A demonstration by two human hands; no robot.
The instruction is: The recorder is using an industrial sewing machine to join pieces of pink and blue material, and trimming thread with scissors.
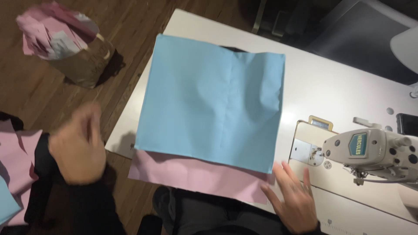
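A square of light blue fabric [213,98] lies flat on the white sewing table [331,87]. Under it a pink fabric piece [196,176] sticks out along the near edge and hangs slightly over the table's front. My right hand [292,198] rests flat, fingers spread, on the table at the pink piece's right corner, just below the blue square's corner. My left hand [78,143] is blurred in the air left of the table, above the floor, fingers apart and holding nothing.
A white sewing machine head [374,150] stands at the right, with its needle plate [307,150] beside the fabrics. A brown paper bag [82,65] stuffed with pink scraps stands on the wood floor. More pink and blue fabric [15,165] lies at the far left.
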